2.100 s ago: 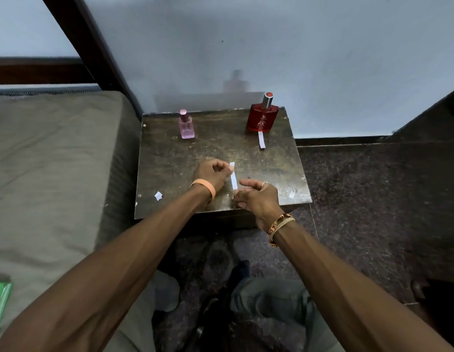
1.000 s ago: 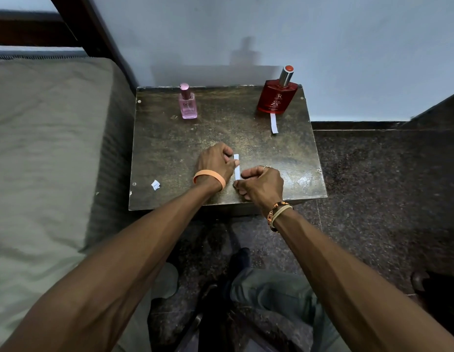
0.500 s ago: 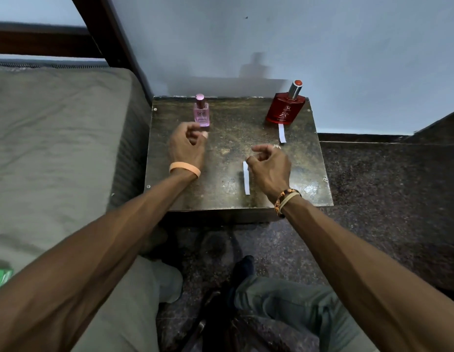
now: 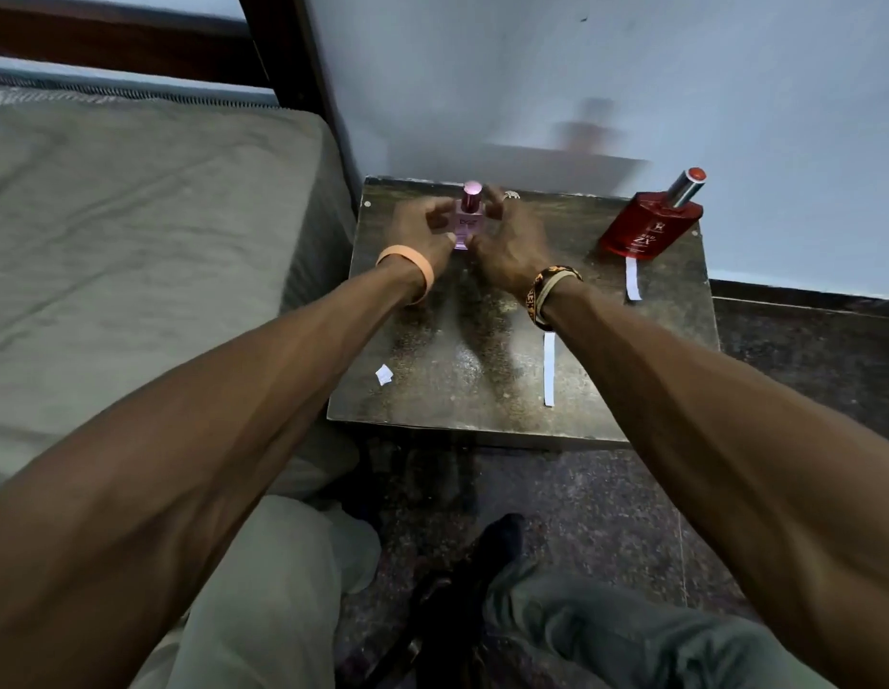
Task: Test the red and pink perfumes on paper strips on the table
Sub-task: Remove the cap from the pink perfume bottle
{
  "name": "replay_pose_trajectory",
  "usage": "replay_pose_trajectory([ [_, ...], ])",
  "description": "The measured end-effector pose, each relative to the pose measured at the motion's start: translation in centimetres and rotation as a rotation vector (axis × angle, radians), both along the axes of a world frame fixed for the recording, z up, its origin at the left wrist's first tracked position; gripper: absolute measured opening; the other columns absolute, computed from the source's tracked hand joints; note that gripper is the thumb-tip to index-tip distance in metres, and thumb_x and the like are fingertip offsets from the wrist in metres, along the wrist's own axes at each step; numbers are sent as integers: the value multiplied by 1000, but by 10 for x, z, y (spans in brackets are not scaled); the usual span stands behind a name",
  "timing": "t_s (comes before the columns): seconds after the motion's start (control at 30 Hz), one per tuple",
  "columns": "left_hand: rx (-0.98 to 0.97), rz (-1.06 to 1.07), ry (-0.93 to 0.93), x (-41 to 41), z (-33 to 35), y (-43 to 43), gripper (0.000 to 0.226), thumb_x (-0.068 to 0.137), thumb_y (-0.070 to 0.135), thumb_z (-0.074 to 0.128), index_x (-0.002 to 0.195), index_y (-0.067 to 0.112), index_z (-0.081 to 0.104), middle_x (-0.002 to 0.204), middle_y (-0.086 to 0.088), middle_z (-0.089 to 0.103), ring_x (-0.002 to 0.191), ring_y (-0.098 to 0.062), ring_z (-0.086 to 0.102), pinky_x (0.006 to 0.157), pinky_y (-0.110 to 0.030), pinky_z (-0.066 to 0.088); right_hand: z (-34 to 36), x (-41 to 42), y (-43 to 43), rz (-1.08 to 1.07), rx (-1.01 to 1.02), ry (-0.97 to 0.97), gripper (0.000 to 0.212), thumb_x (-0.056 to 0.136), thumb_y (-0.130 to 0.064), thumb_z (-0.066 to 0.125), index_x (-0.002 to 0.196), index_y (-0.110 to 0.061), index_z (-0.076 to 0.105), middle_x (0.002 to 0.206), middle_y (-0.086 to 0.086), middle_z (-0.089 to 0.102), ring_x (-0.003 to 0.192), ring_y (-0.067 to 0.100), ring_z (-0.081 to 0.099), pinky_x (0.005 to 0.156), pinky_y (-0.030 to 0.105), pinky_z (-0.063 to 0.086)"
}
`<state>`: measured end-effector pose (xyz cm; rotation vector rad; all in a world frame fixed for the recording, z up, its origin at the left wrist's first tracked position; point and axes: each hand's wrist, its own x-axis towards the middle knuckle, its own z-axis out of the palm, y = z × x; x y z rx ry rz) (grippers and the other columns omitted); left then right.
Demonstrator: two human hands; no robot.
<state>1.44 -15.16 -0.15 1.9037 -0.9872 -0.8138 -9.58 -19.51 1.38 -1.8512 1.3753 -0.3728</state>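
The small pink perfume bottle (image 4: 470, 218) stands upright at the table's far left, between my two hands. My left hand (image 4: 422, 231) is closed on its left side. My right hand (image 4: 507, 246) cups its right side, fingers apart, one fingertip near the pink cap; blur hides any contact. The red perfume bottle (image 4: 649, 231) stands at the far right corner, its silver cap on. One white paper strip (image 4: 633, 280) lies just in front of the red bottle. A second, longer strip (image 4: 549, 369) lies near the front edge, beside my right forearm.
The dark, worn tabletop (image 4: 482, 385) is small and butts against the pale wall. A small white paper scrap (image 4: 384, 374) lies near its left edge. A grey mattress (image 4: 149, 231) borders the table on the left. My legs are below the front edge.
Both hands have let go of the longer strip, which now lies on the table. They moved to the far left and came together around the pink bottle.
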Motion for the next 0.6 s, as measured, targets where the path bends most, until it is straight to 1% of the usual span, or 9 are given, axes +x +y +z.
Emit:
replay_pose_trajectory([
  [0.03,-19,10,30,-1,-4,-1,45,76,-11,64,118,6,64,113,-7,68,100,-14,64,94,-27,50,-3,2,-2,-13,-2,-26,56,83,-4,65,136,-21,56,123,4,67,110,20,63,97,35,51],
  [0.07,-26,23,50,-2,-6,-1,45,75,-11,64,117,6,65,112,-7,69,100,-15,65,92,-29,52,-6,3,-2,-42,-9,-46,49,83,-2,65,127,-22,62,116,2,70,103,17,64,95,33,52],
  [0.17,-53,32,79,-9,-5,3,43,75,-15,59,114,3,66,108,-6,69,97,-14,64,90,-26,52,-10,1,-1,-163,-40,-76,34,82,-2,66,111,-21,71,104,-1,74,98,16,67,91,32,54],
  [0.27,-94,-5,58,-23,6,11,39,75,-13,63,109,5,69,99,3,67,90,-8,62,80,-14,51,-6,-12,7,-206,-43,-107,30,84,-5,69,109,-22,72,104,-2,74,96,14,67,90,33,55],
  [0.3,-95,-13,63,-27,7,12,38,74,-12,64,108,5,69,101,2,68,90,-8,63,81,-14,51,-4,-17,11,-213,-52,-108,30,85,-6,69,109,-23,72,105,-2,74,97,14,67,89,32,54],
  [0.37,-108,-51,95,-42,14,13,41,72,-13,64,107,6,70,102,-4,71,93,-13,67,88,-26,54,7,-40,19,-228,-101,-106,29,86,-5,67,109,-23,72,105,-2,74,97,14,67,87,29,54],
  [0.43,-120,-99,110,-64,26,17,43,69,-15,60,105,6,71,101,-6,72,95,-17,68,90,-36,54,20,-68,30,-245,-162,-94,27,87,-6,67,109,-21,71,105,-1,74,97,15,67,87,32,54],
  [0.5,-130,-160,118,-90,38,22,44,70,-17,55,106,4,70,102,-7,72,97,-18,68,91,-36,54,31,-96,41,-281,-165,-105,25,87,-9,67,110,-20,70,105,-1,72,98,16,66,88,36,54],
  [0.6,-146,-257,150,-132,48,31,37,73,-14,61,103,4,71,96,0,69,93,-16,66,88,-35,54,42,-141,58,-341,-133,-89,24,88,-11,69,110,-19,68,105,-1,71,97,16,64,88,36,52],
])
